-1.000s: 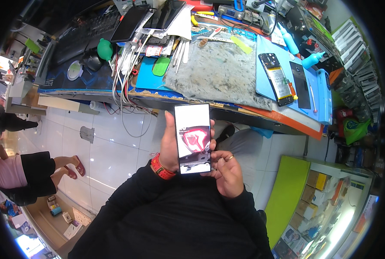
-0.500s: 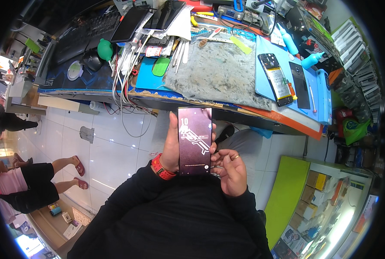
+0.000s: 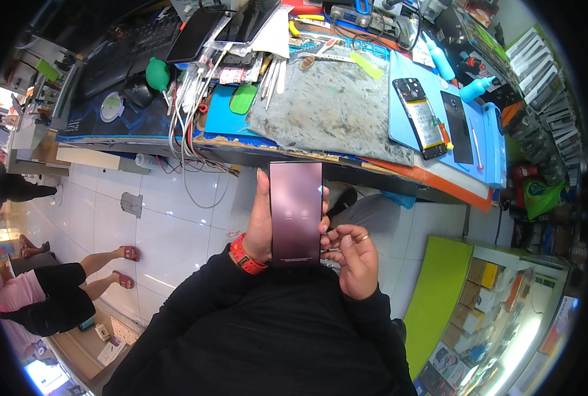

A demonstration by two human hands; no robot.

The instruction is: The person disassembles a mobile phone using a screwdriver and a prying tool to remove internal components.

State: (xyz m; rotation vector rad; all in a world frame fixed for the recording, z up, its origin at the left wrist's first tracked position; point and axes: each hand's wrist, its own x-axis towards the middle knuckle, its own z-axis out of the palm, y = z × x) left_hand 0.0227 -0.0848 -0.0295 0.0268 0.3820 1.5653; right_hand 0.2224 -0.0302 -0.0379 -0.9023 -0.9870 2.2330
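Note:
A tall smartphone [image 3: 296,218] is upright in front of my chest, its lit screen facing me. The screen shows a blurred pinkish-purple picture with two small round icons side by side. My left hand [image 3: 261,224] grips the phone, thumb along the left edge and fingertips wrapping round the right edge. A red watch strap is on that wrist. My right hand [image 3: 356,263], with a ring on one finger, is beside the phone's lower right edge. Its fingers are curled in close to the thumb; whatever they may hold is hidden.
Ahead, the workbench carries a stained grey mat [image 3: 333,99], an opened phone [image 3: 420,120] on a blue pad, cables [image 3: 187,125] and a green air blower [image 3: 157,74]. A glass display case [image 3: 485,317] stands at right. Another person [image 3: 56,290] is at left.
The phone's screen has gone from a dark purple lock screen with pale artwork to a blurred pinkish one with two round icons. My hands have barely moved. The person at left has shifted slightly right.

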